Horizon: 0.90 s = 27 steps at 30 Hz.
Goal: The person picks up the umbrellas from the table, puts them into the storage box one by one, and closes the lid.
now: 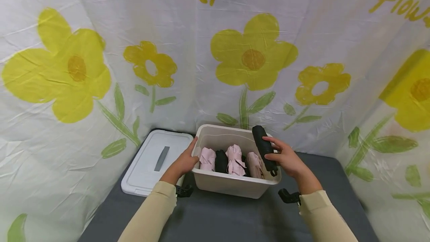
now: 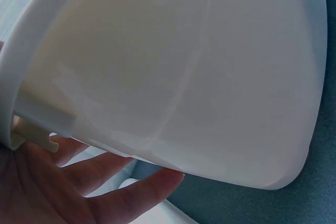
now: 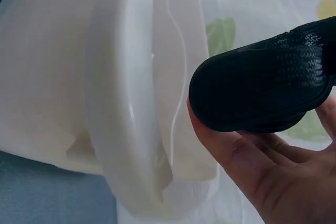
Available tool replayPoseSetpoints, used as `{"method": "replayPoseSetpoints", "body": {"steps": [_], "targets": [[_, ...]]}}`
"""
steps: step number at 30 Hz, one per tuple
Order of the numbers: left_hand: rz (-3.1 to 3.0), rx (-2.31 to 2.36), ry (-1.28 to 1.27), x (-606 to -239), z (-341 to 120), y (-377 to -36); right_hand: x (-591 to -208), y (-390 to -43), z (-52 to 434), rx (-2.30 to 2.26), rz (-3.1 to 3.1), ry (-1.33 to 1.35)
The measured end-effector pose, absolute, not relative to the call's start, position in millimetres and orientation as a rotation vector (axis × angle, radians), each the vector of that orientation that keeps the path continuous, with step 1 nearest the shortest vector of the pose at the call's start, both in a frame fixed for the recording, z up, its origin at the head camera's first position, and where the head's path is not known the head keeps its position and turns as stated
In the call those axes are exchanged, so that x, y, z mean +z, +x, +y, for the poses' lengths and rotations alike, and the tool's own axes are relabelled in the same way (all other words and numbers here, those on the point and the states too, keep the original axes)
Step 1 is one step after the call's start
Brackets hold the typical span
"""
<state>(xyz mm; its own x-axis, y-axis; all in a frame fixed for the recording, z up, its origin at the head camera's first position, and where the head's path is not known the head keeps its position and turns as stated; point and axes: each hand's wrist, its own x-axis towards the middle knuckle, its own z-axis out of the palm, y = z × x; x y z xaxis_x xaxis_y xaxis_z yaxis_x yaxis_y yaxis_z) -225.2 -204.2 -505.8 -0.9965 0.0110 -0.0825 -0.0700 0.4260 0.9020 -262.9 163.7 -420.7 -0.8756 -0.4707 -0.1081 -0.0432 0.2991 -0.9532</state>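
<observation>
My right hand (image 1: 285,158) grips a black folded umbrella (image 1: 263,146) with a wrist loop at its lower end, tilted over the right side of a beige storage bin (image 1: 231,186). In the right wrist view, the end of the umbrella (image 3: 252,87) is close to the bin's rim (image 3: 126,103), with the thumb and fingers around it. My left hand (image 1: 183,163) holds the bin's left rim, its fingers (image 2: 136,198) along the outer wall. Inside the bin stand pink folded umbrellas (image 1: 236,160) and a black one (image 1: 221,161) in a row.
A white lid (image 1: 144,167) with a grey handle lies left of the bin on a dark grey tabletop (image 1: 221,216). Behind and beside the table hangs a white curtain (image 1: 188,104) with yellow flowers, close to the bin's back edge.
</observation>
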Motion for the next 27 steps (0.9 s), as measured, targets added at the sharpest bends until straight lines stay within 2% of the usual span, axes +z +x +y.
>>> {"method": "replayPoseSetpoints", "body": {"steps": [10,27], "targets": [[2.578,1.652,-0.054,-506.7,-206.1,-225.1,-422.9,-267.0,144.5,-1.381,2.307,-0.499],[2.609,1.620,-0.070,-502.8,-205.9,-223.3,-440.9,-272.1,122.9,-1.144,2.493,-0.404]]}}
